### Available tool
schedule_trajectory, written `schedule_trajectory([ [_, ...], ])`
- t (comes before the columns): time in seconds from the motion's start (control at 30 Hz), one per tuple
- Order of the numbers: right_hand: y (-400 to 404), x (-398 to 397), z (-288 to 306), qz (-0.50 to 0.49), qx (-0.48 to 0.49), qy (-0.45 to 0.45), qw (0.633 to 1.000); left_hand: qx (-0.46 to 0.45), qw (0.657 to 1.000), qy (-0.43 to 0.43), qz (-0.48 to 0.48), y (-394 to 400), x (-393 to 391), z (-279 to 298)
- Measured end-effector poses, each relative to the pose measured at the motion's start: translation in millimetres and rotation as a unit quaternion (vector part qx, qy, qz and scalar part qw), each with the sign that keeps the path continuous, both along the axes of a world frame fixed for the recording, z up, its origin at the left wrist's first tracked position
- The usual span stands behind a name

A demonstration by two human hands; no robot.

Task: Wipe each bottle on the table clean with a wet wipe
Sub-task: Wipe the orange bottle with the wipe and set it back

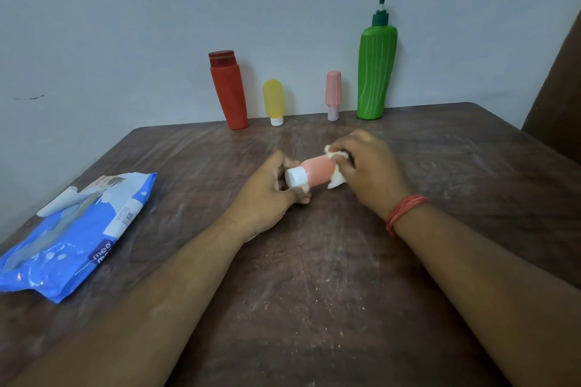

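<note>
Bottle [317, 170], peach with white cap, sideways, wipe [337, 181] wrapping its end.

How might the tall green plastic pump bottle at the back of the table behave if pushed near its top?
The tall green plastic pump bottle would probably tip rather than slide: it is tall on a narrow base. It looks rigid, so likely no flexing.

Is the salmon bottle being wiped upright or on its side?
On its side: the salmon bottle lies across between both hands, white cap pointing left, wipe at the other end.
</note>
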State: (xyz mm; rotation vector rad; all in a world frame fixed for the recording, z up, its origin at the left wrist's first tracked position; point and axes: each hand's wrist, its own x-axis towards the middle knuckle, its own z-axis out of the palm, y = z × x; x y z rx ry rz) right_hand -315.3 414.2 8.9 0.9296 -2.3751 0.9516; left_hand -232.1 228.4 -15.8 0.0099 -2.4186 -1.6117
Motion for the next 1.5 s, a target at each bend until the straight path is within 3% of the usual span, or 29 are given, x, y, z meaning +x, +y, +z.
schedule_trajectory([
  [0.1,-1,5,-1,0.004,-0.027,-0.004,1.000,-0.001,1.000,-0.001,0.000,1,0,1],
  [0.23,-19,26,-5,0.112,0.043,0.055,0.991,0.000,1.000,0.004,0.005,1,1,1],
  [0.5,5,-8,-3,-0.018,-0.047,0.017,0.999,0.015,1.000,-0.013,0.009,1,-2,0],
  [0.7,-14,22,-4,0.152,0.077,0.083,0.982,0.024,1.000,-0.001,0.008,1,1,0],
  [0.9,6,-10,0,-0.013,-0.042,0.039,0.998,0.017,1.000,-0.007,0.015,1,-2,0],
  [1.0,-2,4,-1,0.046,-0.039,0.058,0.996,0.007,1.000,-0.001,0.008,0,-1,-1],
  [1.1,-11,17,-4,0.127,0.042,0.104,0.986,0.003,1.000,0.002,0.011,0,0,-1],
  [1.27,1,-6,1,-0.014,-0.049,0.017,0.999,0.009,1.000,-0.010,0.015,-2,-2,-2],
  [1.5,-21,30,2,0.121,0.079,0.125,0.982,0.053,0.999,-0.005,0.012,-3,-2,-2],
])
